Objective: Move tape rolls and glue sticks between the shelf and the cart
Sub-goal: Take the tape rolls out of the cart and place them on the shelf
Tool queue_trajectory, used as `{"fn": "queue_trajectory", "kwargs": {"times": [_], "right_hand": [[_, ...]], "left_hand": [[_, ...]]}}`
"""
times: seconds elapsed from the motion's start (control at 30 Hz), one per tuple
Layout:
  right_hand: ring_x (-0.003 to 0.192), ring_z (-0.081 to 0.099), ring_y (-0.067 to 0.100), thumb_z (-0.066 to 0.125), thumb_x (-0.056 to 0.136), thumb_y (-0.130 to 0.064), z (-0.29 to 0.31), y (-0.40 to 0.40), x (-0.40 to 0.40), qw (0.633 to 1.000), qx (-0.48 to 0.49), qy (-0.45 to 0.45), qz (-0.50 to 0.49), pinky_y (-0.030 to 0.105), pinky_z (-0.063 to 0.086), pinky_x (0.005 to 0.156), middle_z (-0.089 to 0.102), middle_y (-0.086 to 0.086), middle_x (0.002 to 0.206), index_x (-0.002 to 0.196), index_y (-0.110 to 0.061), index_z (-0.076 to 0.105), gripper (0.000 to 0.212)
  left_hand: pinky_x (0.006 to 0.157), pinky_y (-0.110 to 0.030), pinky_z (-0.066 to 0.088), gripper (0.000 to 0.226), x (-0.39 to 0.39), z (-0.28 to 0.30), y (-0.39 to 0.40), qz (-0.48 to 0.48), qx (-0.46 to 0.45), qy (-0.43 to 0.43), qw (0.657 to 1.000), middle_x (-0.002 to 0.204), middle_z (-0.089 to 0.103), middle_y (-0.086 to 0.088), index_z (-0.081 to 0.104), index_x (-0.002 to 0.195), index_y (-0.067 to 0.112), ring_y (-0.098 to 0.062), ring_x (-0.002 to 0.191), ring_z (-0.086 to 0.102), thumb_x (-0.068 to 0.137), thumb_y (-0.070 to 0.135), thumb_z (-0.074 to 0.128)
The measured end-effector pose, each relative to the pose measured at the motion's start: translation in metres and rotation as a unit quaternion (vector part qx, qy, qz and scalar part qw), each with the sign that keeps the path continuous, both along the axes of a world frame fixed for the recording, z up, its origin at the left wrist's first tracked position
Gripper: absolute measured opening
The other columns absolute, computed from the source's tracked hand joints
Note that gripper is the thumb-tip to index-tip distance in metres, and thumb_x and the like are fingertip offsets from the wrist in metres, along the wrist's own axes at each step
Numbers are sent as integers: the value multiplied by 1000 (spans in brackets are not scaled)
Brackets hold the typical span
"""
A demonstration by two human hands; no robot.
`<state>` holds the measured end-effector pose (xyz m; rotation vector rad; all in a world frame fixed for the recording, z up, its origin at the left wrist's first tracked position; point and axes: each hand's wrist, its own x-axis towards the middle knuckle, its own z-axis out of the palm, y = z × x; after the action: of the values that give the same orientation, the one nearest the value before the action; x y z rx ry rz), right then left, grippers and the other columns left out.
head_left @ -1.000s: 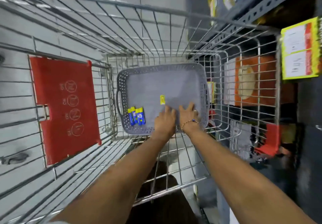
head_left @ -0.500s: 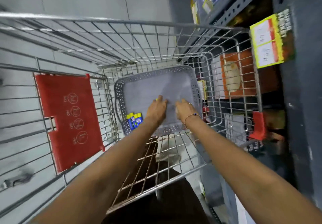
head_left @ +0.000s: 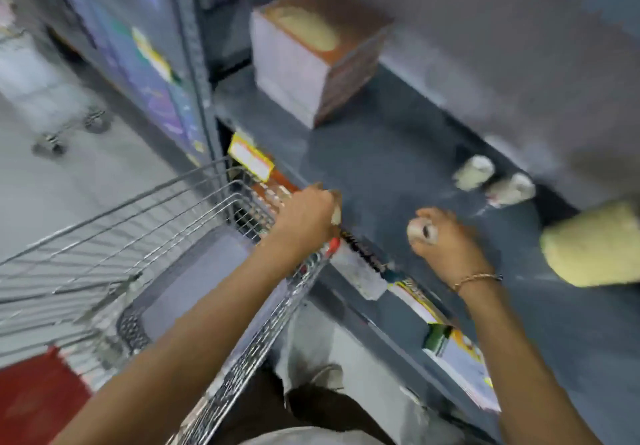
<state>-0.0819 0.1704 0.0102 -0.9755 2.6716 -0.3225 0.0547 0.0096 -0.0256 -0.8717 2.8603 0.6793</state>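
Observation:
The frame is blurred by motion. My right hand (head_left: pixel 446 240) hovers over the dark shelf (head_left: pixel 374 153), shut on a pale tape roll (head_left: pixel 420 230). My left hand (head_left: pixel 308 216) sits at the shelf's front edge, above the cart's side, shut on a small pale roll (head_left: pixel 336 214). Two more pale tape rolls (head_left: pixel 474 172) (head_left: pixel 510 190) lie on the shelf beyond my right hand. The wire cart (head_left: pixel 114 223) stands at lower left with a grey plastic tray (head_left: pixel 187 282) inside. The glue sticks are hidden.
A stack of white and brown boxes (head_left: pixel 311 63) stands at the shelf's back left. A yellow bulky object (head_left: pixel 592 243) lies at the right edge. Price labels (head_left: pixel 249 157) hang along the shelf front. Another cart's wheels (head_left: pixel 69 129) show on the floor far left.
Both hands have lifted out of the grey tray in the cart and swung right to the shelf, each holding a pale roll. The view has turned from the cart to the shelf.

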Motion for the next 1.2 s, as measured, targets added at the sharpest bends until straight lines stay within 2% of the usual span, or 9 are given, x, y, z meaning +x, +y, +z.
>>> {"fn": "queue_trajectory", "kwargs": {"times": [0.17, 0.4, 0.5, 0.57, 0.63, 0.73, 0.8, 0.9, 1.2], "right_hand": [[114, 57, 38, 56, 88, -11, 3, 82, -54, 990, 96, -21, -102, 42, 47, 93, 61, 22, 122, 112, -3, 62, 26], [110, 61, 35, 58, 84, -20, -15, 99, -71, 992, 96, -10, -84, 40, 51, 92, 61, 16, 123, 110, -12, 62, 28], [122, 53, 33, 71, 78, -32, -18, 104, -79, 989, 117, -48, -82, 42, 46, 102, 47, 11, 140, 133, -19, 46, 62], [125, 51, 32, 75, 75, -32, -22, 109, -81, 989, 109, -50, -88, 40, 43, 105, 43, 12, 141, 140, -24, 38, 76], [125, 50, 31, 74, 76, -28, -29, 112, -80, 990, 100, -45, -94, 37, 41, 105, 45, 12, 138, 140, -26, 38, 74], [122, 52, 30, 72, 79, -25, -36, 108, -74, 991, 79, -30, -102, 34, 41, 105, 46, 10, 135, 138, -25, 43, 66], [120, 53, 30, 72, 80, -25, -39, 105, -72, 992, 73, -20, -104, 34, 42, 104, 46, 10, 134, 136, -24, 46, 62], [115, 55, 32, 70, 82, -21, -40, 102, -72, 992, 82, -6, -98, 32, 44, 101, 48, 10, 130, 130, -21, 52, 51], [106, 62, 33, 66, 80, -17, 24, 69, -122, 993, 28, 38, -112, 33, 49, 90, 69, 13, 113, 109, -19, 69, 29]], "left_hand": [[97, -43, 49, 42, -106, 13, 80, -181, -14, -11, 983, 127, 56, -15, 55, 124, 13, -37, 115, 58, 82, 10, 61], [99, -50, 44, 60, -169, 2, 130, -209, -1, -29, 978, 141, 44, -18, 29, 141, 8, -40, 130, 41, 88, 6, 56], [108, -53, 38, 91, -176, -4, 112, -232, 43, -49, 971, 152, 28, -12, 11, 149, 14, -37, 140, 23, 80, 24, 70], [112, -51, 32, 98, -180, -8, 85, -205, 98, -32, 973, 152, 27, -10, 7, 150, 19, -34, 140, 23, 76, 34, 70], [113, -50, 30, 83, -180, -16, 58, -107, 119, 16, 987, 150, 30, -11, 16, 147, 17, -34, 139, 25, 80, 35, 62], [113, -50, 26, 64, -165, -42, 36, 7, -12, 84, 996, 149, 35, -13, 30, 142, 8, -35, 137, 31, 90, 40, 49], [120, -47, 17, 69, -156, -62, 36, -26, -86, 82, 993, 157, 24, -13, 22, 148, 5, -31, 145, 20, 95, 49, 33], [123, -45, 7, 77, -156, -77, 35, -48, -101, 69, 991, 161, 9, -9, 8, 151, 7, -26, 150, 4, 94, 59, 18], [124, -43, 6, 78, -155, -73, 36, -41, -114, 64, 991, 162, 6, -7, 4, 151, 10, -25, 150, 2, 93, 61, 14]]}}
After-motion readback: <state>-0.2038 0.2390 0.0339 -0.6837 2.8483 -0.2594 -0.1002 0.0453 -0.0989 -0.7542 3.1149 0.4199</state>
